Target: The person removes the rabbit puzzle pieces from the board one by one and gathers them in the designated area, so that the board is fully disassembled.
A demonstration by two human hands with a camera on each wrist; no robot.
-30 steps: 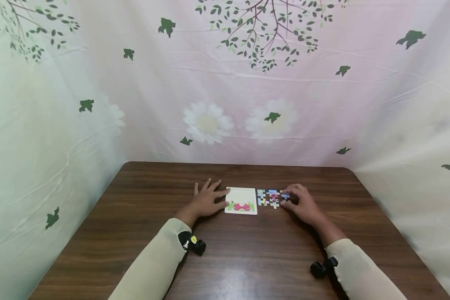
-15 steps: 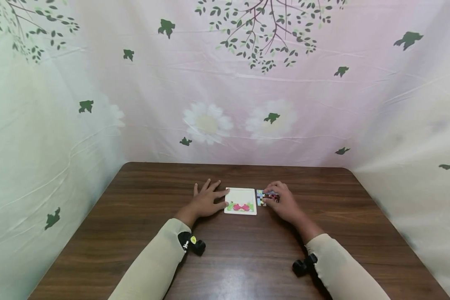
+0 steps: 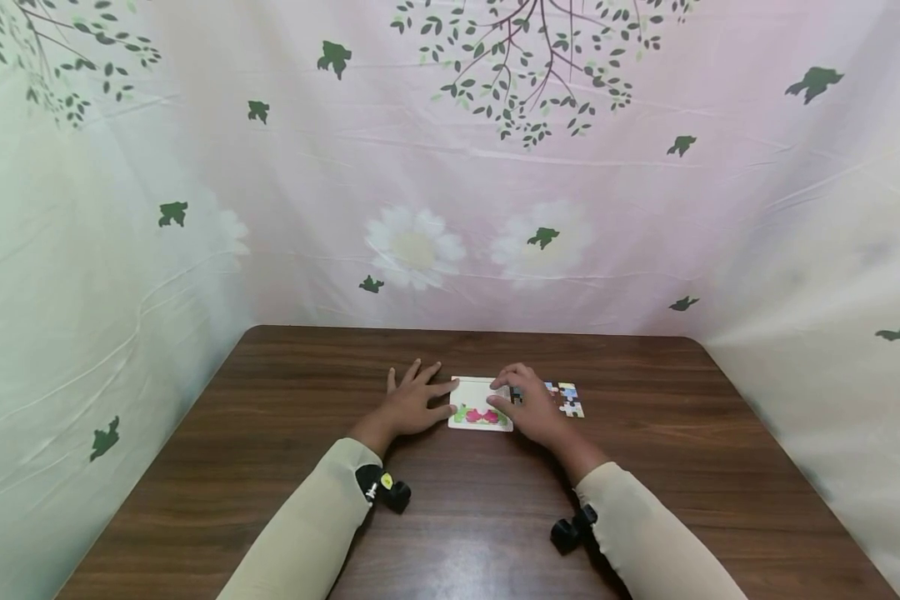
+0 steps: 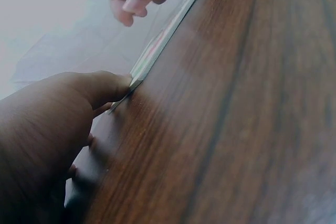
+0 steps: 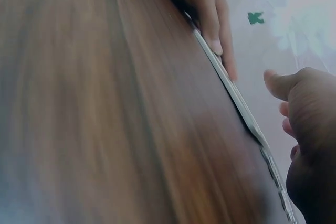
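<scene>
Puzzle tray (image 3: 482,389) is lying mid-table (image 3: 450,517); we are steadying its left edge with our flat, spread left hand (image 3: 412,403). Our right hand (image 3: 528,408) is hovering over its right side, apparently pinching a piece, though we cannot tell. Loose pieces (image 3: 567,398) are waiting just right. Next, we judge, comes careful seating.

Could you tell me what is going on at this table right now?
A person is working on a small jigsaw puzzle. Their left hand rests flat against the left edge of the white puzzle tray, steadying it. Their right hand is over the tray's right side, apparently pinching a piece. Loose puzzle pieces lie right of the tray on the wooden table.
</scene>
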